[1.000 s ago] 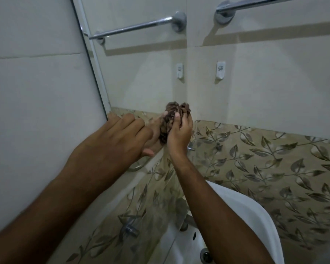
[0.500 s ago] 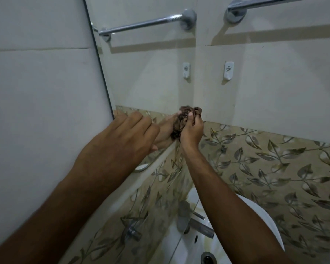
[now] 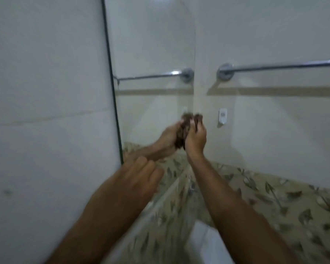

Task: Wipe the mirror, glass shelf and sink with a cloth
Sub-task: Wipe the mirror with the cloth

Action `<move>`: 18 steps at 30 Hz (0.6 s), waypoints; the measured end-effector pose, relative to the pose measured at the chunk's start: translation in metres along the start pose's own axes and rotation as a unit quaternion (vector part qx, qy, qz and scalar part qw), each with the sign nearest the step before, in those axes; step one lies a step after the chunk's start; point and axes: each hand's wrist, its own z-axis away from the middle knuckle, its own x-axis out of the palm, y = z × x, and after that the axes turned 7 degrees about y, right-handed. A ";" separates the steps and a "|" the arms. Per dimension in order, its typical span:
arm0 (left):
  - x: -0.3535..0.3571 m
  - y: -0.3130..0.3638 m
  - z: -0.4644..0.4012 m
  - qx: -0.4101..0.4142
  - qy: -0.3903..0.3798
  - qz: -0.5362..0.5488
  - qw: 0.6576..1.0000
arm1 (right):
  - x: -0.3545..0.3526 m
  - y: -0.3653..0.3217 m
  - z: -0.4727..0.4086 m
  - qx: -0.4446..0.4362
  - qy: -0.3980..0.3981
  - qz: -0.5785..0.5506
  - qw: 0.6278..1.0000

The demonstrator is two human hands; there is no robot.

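My right hand [image 3: 195,139] is bunched round the brown cloth [image 3: 197,119], pressing it on the mirror [image 3: 151,54] mid-frame; left hand [image 3: 139,178] flat, fingers loose, near the beige tiled wall [image 3: 274,35].

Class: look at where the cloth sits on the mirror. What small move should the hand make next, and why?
Probably slide the cloth upward. The right hand presses it against the mirror at its right edge, low down, and most of the glass lies above.

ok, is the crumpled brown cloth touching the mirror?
Touching. In the head view the cloth, gripped by the right hand, meets its own reflection on the mirror.
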 end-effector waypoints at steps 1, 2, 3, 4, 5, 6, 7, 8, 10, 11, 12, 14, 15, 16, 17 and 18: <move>0.004 0.014 0.011 -0.004 -0.029 -0.023 0.999 | -0.002 0.005 0.003 0.029 0.006 0.019 0.999; -0.008 0.000 -0.001 0.000 0.003 -0.038 0.999 | -0.003 0.014 0.003 0.048 0.011 0.036 0.998; -0.005 0.001 0.005 0.019 -0.015 -0.028 0.999 | -0.005 0.013 0.004 0.054 0.014 0.051 0.997; -0.006 -0.014 -0.007 0.028 -0.005 -0.007 1.000 | -0.004 0.002 -0.001 0.046 0.018 0.051 0.997; -0.016 -0.027 -0.024 0.077 0.015 -0.060 0.995 | -0.003 -0.017 -0.006 0.031 0.018 0.041 0.999; -0.029 -0.021 -0.017 0.120 0.000 -0.134 0.984 | 0.000 -0.038 -0.013 0.005 0.018 0.025 1.000; -0.041 -0.009 0.012 0.228 -0.019 -0.220 0.948 | 0.002 -0.064 -0.017 -0.032 0.016 0.015 0.999; -0.058 0.014 0.047 0.306 -0.036 -0.314 0.898 | 0.004 -0.086 -0.023 -0.067 0.009 0.014 0.998; -0.078 0.068 0.111 0.402 0.041 -0.476 0.781 | 0.010 -0.133 -0.039 -0.125 0.011 0.010 0.992; -0.082 0.095 0.136 0.423 0.063 -0.470 0.772 | 0.014 -0.151 -0.047 -0.136 0.015 0.002 0.991; -0.088 0.129 0.148 0.459 0.075 -0.456 0.759 | 0.019 -0.165 -0.055 -0.138 0.021 -0.004 0.990; -0.090 0.170 0.138 0.501 0.138 -0.419 0.744 | 0.023 -0.180 -0.065 -0.135 0.023 -0.015 0.990; -0.091 0.180 0.128 0.489 0.155 -0.417 0.750 | 0.025 -0.177 -0.071 -0.125 0.019 -0.016 0.992; -0.093 0.189 0.119 0.472 0.164 -0.421 0.757 | 0.027 -0.170 -0.076 -0.107 0.013 -0.018 0.994; -0.093 0.191 0.115 0.463 0.163 -0.421 0.763 | 0.027 -0.163 -0.080 -0.085 0.015 -0.022 0.996; -0.093 0.192 0.115 0.461 0.161 -0.425 0.762 | 0.033 -0.144 -0.096 -0.072 0.014 -0.027 0.997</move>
